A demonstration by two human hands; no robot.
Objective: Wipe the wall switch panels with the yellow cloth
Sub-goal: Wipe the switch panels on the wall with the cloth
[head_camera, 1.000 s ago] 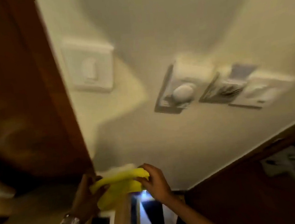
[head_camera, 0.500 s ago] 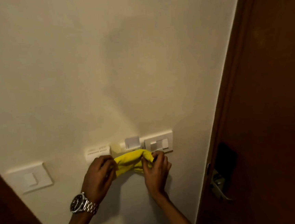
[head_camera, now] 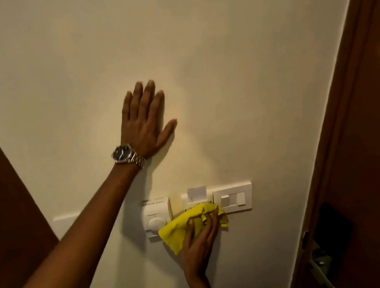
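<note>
My right hand (head_camera: 198,241) presses the yellow cloth (head_camera: 182,229) flat against the wall, over the lower part of the middle white card-holder panel (head_camera: 197,195). To its right is a white switch panel (head_camera: 232,197) with two rockers, uncovered. To the cloth's left sits a white thermostat (head_camera: 156,212) with a round dial; the cloth overlaps its lower right corner. Another white switch plate (head_camera: 63,221) farther left is mostly hidden behind my left forearm. My left hand (head_camera: 147,122), wearing a wristwatch, lies flat on the bare wall above the panels, fingers apart, holding nothing.
A brown wooden door frame (head_camera: 335,131) and door run down the right side, with a metal lever handle (head_camera: 321,267) at the lower right. Another dark wooden edge (head_camera: 7,194) borders the left. The cream wall (head_camera: 175,41) above the panels is bare.
My left hand let go of the cloth and moved up to rest flat on the wall. My right hand alone now holds the cloth, spread against the middle panel. The view has closed in on the panels.
</note>
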